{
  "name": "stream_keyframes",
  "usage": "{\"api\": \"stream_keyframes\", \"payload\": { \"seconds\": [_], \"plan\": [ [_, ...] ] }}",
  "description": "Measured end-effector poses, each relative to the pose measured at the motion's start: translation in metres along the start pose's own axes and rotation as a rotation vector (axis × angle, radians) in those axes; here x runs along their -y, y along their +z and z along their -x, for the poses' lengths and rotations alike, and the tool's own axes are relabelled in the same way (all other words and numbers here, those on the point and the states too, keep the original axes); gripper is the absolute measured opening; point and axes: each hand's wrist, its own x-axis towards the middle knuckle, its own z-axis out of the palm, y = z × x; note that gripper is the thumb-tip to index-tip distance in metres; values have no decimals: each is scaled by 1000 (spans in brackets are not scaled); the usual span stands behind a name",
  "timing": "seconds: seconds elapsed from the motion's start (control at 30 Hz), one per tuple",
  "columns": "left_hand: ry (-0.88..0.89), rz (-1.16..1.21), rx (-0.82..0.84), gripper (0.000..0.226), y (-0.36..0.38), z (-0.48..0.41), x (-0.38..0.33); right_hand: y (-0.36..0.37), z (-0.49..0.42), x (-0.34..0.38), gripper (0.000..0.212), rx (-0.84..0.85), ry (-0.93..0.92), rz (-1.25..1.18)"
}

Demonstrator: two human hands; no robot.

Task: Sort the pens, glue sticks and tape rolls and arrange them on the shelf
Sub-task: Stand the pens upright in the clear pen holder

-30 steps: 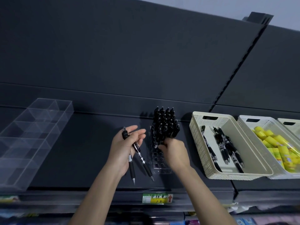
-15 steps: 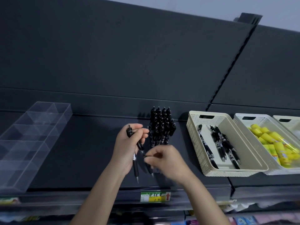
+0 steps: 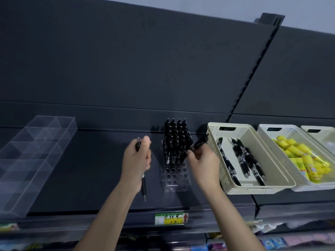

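A clear pen stand [image 3: 175, 176] sits mid-shelf, its back rows filled with upright black pens [image 3: 176, 140] and its front holes bare. My left hand [image 3: 136, 161] is shut on one black pen [image 3: 143, 187], tip pointing down, left of the stand. My right hand [image 3: 204, 164] grips another black pen [image 3: 199, 143] at the stand's right side, tilted toward the filled rows. A beige basket [image 3: 215, 153] to the right holds several loose black pens [image 3: 243, 160]. A white basket [image 3: 266, 134] beyond it holds yellow glue sticks [image 3: 301, 156].
A clear divided organiser [image 3: 27, 160] lies at the shelf's left. A third basket [image 3: 322, 134] shows at the far right edge. A yellow price label [image 3: 171, 218] is on the shelf's front lip. Packaged goods fill the shelf below.
My right hand took one of the two pens from my left hand and carried it up to the stand's right side. My left hand now holds a single pen.
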Motion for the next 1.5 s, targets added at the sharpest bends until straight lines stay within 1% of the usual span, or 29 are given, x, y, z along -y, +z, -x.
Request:
{"api": "stream_keyframes", "payload": {
  "seconds": [0.07, 0.13, 0.2, 0.37, 0.53, 0.6, 0.67, 0.83, 0.87, 0.9, 0.93, 0.97, 1.03, 1.07, 1.1, 1.2, 1.3, 1.33, 1.4, 1.43, 1.5],
  "plan": [
    [-7, 40, -32, 28, 0, -2, 2, 4, -4, -1, 19, 26, -39, 65],
    [-39, 143, -86, 20, 0, -2, 3, 8, -6, -2, 23, 80, -71, 107],
    [-52, 177, -107, 13, -1, -3, 3, 11, -7, -2, 23, 116, -102, 145],
    [-8, 77, -71, 23, -6, -2, 6, 10, -13, 3, 22, 148, -132, 211],
    [91, -100, -27, 19, -12, 1, 7, 15, -12, -6, 18, 247, -106, 270],
    [85, -97, -23, 17, -12, 3, 4, 17, -11, -11, 19, 280, -81, 269],
    [73, -82, -31, 15, -12, 4, 2, 18, -9, -14, 21, 278, -69, 260],
    [64, -63, -38, 12, -8, 6, 1, 10, -6, -13, 20, 311, -82, 295],
    [73, -77, -29, 12, -8, 7, 1, 5, -5, -13, 19, 295, -85, 304],
    [80, -90, -19, 12, -7, 8, 0, -1, -4, -13, 18, 266, -86, 277],
    [86, -100, -9, 12, -6, 10, 0, -6, 0, -11, 15, 254, -71, 199],
    [95, -111, 1, 13, -4, 11, 0, -10, 6, -7, 12, 288, -42, 86],
    [118, -142, 38, 13, 3, 15, -1, -10, 18, 5, 11, 450, 6, -135],
    [133, -155, 65, 14, 7, 16, -2, -7, 24, 9, 11, 506, 2, -195],
    [147, -176, 92, 13, 12, 17, -2, -5, 27, 12, 14, 520, -15, -218],
    [159, -218, 142, 14, 21, 21, -2, -4, 30, 9, 23, 458, -67, -172],
    [134, -145, 119, 11, 21, 21, 3, -12, 28, -1, 23, 354, -78, -90],
    [130, -177, 91, 10, 19, 19, 7, -15, 25, -4, 20, 297, -67, -72],
    [92, -364, 60, 9, 14, 13, 22, -22, 15, -10, 13, 176, -42, -36],
    [48, -471, 79, 19, 13, 11, 30, -24, 9, -13, 11, 121, -33, -9],
    [-59, -599, 166, 49, 12, 11, 48, -26, -2, -17, 10, 55, -16, 24]
  ]
}}
